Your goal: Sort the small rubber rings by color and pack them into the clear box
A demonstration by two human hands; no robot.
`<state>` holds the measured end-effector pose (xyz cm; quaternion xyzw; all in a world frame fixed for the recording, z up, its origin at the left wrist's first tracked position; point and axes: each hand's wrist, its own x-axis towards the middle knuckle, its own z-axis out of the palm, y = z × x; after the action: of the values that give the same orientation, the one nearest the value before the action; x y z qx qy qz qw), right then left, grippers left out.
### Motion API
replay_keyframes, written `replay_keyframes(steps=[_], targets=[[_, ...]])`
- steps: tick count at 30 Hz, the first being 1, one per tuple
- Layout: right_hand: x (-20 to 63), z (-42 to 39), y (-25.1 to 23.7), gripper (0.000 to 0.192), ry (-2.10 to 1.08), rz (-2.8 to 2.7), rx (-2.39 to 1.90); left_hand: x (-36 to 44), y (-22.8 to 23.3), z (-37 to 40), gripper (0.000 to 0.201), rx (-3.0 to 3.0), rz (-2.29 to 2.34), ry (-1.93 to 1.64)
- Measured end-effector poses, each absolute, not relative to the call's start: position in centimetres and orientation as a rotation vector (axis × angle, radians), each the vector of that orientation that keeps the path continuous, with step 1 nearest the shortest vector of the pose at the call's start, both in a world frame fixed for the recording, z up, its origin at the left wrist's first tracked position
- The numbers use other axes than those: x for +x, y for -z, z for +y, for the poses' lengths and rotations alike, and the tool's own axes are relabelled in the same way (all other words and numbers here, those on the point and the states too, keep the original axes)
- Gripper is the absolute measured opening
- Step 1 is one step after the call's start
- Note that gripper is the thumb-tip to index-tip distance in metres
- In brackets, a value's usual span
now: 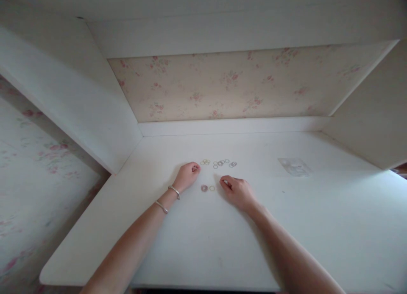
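Hands (187, 175) (237, 191) beside rings (219, 163), mid-desk (318, 226).

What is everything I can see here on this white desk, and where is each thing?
Desk: one, white, fills the lower view.
Small rings: about a dozen, pale yellow and brownish, scattered in a row beyond both hands.
Two rings: one dark pinkish, one yellowish, between the hands.
Clear plastic bag: one, transparent, right of the rings.
Floral wallpaper: pink on cream, behind the desk.
Bracelets: two, silver, on the left wrist.
Left hand: fingers curled, beside the rings.
Right hand: fingertips on the desk near the pair.
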<state>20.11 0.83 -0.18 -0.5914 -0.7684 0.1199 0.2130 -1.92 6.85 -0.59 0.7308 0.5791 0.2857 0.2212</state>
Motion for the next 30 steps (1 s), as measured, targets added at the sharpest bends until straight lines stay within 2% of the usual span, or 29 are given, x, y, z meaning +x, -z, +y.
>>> replay_keyframes(steps=[5, 18, 30], targets=[[20.1, 1.0, 0.4, 0.027, -0.325, -2.195, -1.661, -0.6, 0.0, 9.1, 0.02, 2.255, 1.699, -0.635], [20.1, 0.9, 0.1, 0.028, -0.336, -2.242, -1.659, -0.3, -0.1, 10.0, 0.021, 2.302, 1.663, -0.495], [20.1, 1.0, 0.1, 0.029, -0.375, -2.227, -1.685, 0.4, -3.1, 2.1, 0.02, 2.335, 1.29, -0.572]])
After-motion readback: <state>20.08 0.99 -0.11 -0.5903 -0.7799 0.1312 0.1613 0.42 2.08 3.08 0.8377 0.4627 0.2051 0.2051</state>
